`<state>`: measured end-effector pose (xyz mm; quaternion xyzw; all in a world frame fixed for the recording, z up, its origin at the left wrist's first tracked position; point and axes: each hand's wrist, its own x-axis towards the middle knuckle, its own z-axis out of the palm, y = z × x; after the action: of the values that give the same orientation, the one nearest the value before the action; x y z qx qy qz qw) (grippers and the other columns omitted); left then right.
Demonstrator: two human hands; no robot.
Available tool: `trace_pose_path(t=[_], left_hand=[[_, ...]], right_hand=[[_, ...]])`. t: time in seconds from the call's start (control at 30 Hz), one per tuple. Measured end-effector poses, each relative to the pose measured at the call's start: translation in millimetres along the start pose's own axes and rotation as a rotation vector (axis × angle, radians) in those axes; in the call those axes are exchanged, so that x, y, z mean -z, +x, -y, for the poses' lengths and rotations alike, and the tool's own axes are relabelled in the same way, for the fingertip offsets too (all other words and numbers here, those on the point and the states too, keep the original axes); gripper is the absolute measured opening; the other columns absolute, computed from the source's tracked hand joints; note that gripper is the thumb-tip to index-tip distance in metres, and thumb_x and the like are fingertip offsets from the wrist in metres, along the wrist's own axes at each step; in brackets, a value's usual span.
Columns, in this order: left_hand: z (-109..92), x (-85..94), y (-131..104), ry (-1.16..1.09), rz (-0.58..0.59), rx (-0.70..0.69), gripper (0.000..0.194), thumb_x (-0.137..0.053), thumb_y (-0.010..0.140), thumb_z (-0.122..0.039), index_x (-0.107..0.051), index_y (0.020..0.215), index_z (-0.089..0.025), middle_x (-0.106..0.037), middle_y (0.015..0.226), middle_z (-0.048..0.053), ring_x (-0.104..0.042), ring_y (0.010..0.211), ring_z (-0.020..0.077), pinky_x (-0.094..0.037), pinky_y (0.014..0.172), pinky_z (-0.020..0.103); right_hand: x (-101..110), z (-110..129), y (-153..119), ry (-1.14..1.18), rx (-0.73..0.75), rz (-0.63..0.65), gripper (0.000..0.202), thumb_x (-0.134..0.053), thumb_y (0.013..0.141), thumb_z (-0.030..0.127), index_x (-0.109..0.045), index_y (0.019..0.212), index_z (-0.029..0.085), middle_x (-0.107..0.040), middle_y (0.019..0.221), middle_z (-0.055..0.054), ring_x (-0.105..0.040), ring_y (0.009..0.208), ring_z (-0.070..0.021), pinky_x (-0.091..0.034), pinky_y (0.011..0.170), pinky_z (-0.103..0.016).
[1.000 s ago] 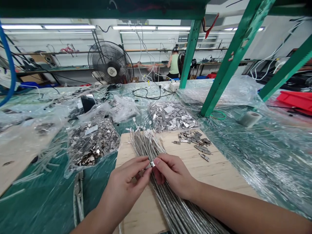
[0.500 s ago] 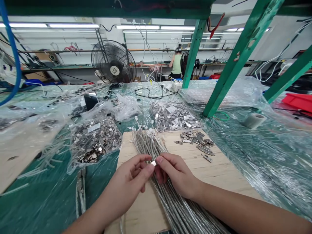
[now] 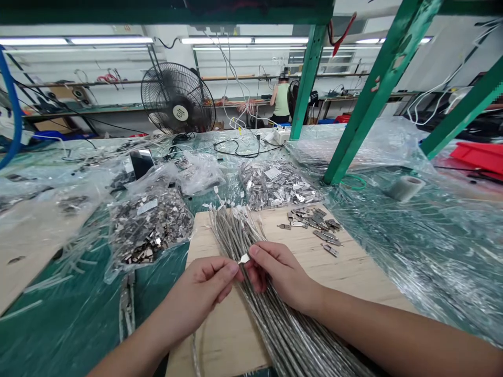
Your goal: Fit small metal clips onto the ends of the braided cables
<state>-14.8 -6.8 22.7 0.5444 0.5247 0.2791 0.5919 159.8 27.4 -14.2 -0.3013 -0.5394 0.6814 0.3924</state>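
Observation:
Over the bundle of grey braided cables [image 3: 255, 298], my two hands meet at a small silver metal connector shell [image 3: 244, 258]. My right hand [image 3: 288, 272] pinches its wide end between thumb and fingers. The thumb and forefinger of my left hand [image 3: 208, 283] are closed at its narrow end. Below the left hand a single cable [image 3: 195, 356] hangs down the board; whether it runs up into that hand is hidden. A loose pile of flat metal connector parts [image 3: 314, 220] lies on the wooden board [image 3: 365, 277], right of the cables.
Clear bags of small metal parts [image 3: 151, 225] and shinier metal pieces [image 3: 275, 183] lie beyond the board. Pliers [image 3: 126, 303] rest at the left. Green posts [image 3: 365, 99] rise on the right near a plastic film roll [image 3: 404, 187]. Behind are a fan [image 3: 178, 99] and a person [image 3: 281, 99].
My left fingers have shifted from over the connector shell to its narrow end, so more of the shell shows. My right hand keeps its pinch. The view has turned slightly.

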Motion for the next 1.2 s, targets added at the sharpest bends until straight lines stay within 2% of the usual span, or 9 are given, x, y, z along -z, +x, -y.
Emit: trace_pose_path(t=[0.13, 0.37, 0.5, 0.6, 0.67, 0.83, 0.97, 1.07, 1.2], left_hand=[[-1.3, 0.4, 1.4, 0.075, -0.056, -0.044, 0.039, -0.048, 0.09, -0.049, -0.059, 0.076, -0.014, -0.031, 0.052, -0.008, -0.023, 0.048, 0.0071, -0.016, 0.044, 0.02], [-10.9, 3.5, -7.4, 0.166, 0.044, -0.093, 0.036, -0.05, 0.09, -0.043, -0.058, 0.069, -0.015, -0.028, 0.053, -0.008, -0.023, 0.05, 0.0078, -0.019, 0.046, 0.021], [-10.4, 8.8, -12.9, 0.18, 0.127, -0.046, 0.035, -0.048, 0.091, -0.044, -0.06, 0.075, -0.015, -0.031, 0.056, -0.008, -0.025, 0.051, 0.0082, -0.02, 0.047, 0.021], [-9.2, 13.7, -14.7, 0.2, 0.163, -0.035, 0.037, -0.043, 0.092, -0.047, -0.061, 0.08, -0.016, -0.031, 0.058, -0.007, -0.026, 0.053, 0.0088, -0.02, 0.048, 0.022], [-10.0, 14.7, -15.2, 0.288, 0.13, -0.064, 0.037, -0.041, 0.093, -0.046, -0.061, 0.081, -0.017, -0.032, 0.06, -0.006, -0.028, 0.056, 0.0094, -0.023, 0.051, 0.022], [-10.9, 11.8, -19.3, 0.641, 0.03, -0.247, 0.038, -0.035, 0.097, -0.039, -0.054, 0.073, -0.018, -0.042, 0.063, -0.004, -0.041, 0.06, 0.011, -0.028, 0.055, 0.024], [-3.3, 13.9, -24.2, 0.93, -0.002, -0.52, 0.028, -0.034, 0.098, -0.028, -0.057, 0.086, -0.019, -0.054, 0.066, -0.002, -0.051, 0.061, 0.0136, -0.034, 0.06, 0.027], [2.2, 17.0, -25.3, 1.015, -0.032, -0.686, 0.023, -0.036, 0.097, -0.023, -0.058, 0.098, -0.019, -0.061, 0.072, 0.001, -0.059, 0.066, 0.0161, -0.04, 0.064, 0.027], [3.2, 18.7, -25.1, 1.083, -0.105, -0.801, 0.021, -0.039, 0.097, -0.022, -0.059, 0.102, -0.019, -0.065, 0.074, 0.004, -0.063, 0.07, 0.0177, -0.046, 0.067, 0.027]], right_hand=[[-0.8, 2.3, 2.5, 0.0, -0.023, 0.006, 0.04, -0.049, 0.093, 0.047, -0.058, 0.072, 0.013, -0.054, 0.055, 0.001, -0.049, 0.045, -0.0094, -0.038, 0.044, -0.02], [4.0, 8.2, -3.9, -0.158, 0.002, 0.159, 0.035, -0.06, 0.087, 0.046, -0.056, 0.073, 0.014, -0.051, 0.055, 0.003, -0.043, 0.049, -0.0085, -0.031, 0.046, -0.02], [6.9, 9.7, -4.7, -0.26, -0.008, 0.237, 0.034, -0.06, 0.087, 0.044, -0.056, 0.072, 0.014, -0.05, 0.056, 0.003, -0.039, 0.05, -0.0084, -0.029, 0.046, -0.021], [5.9, 11.0, -2.5, -0.286, 0.012, 0.234, 0.032, -0.06, 0.088, 0.042, -0.055, 0.072, 0.015, -0.046, 0.054, 0.005, -0.037, 0.049, -0.0079, -0.026, 0.045, -0.021], [4.2, 10.6, -1.3, -0.305, 0.052, 0.202, 0.031, -0.06, 0.088, 0.04, -0.055, 0.071, 0.015, -0.041, 0.053, 0.006, -0.034, 0.049, -0.0077, -0.025, 0.045, -0.021], [1.6, 6.3, -5.8, -0.406, 0.193, 0.156, 0.023, -0.058, 0.089, 0.034, -0.059, 0.077, 0.014, -0.046, 0.057, 0.004, -0.038, 0.051, -0.0088, -0.029, 0.047, -0.021], [3.1, 5.0, -13.8, -0.549, 0.356, 0.17, 0.013, -0.054, 0.089, 0.025, -0.06, 0.085, 0.014, -0.048, 0.062, 0.001, -0.041, 0.053, -0.0104, -0.033, 0.049, -0.023], [4.6, 4.5, -16.9, -0.634, 0.465, 0.188, 0.01, -0.052, 0.087, 0.019, -0.06, 0.089, 0.014, -0.051, 0.064, 0.0, -0.044, 0.054, -0.0112, -0.036, 0.051, -0.023], [4.7, 2.8, -15.8, -0.729, 0.61, 0.196, 0.01, -0.052, 0.086, 0.014, -0.059, 0.092, 0.015, -0.059, 0.071, -0.004, -0.05, 0.059, -0.0131, -0.039, 0.055, -0.025]])
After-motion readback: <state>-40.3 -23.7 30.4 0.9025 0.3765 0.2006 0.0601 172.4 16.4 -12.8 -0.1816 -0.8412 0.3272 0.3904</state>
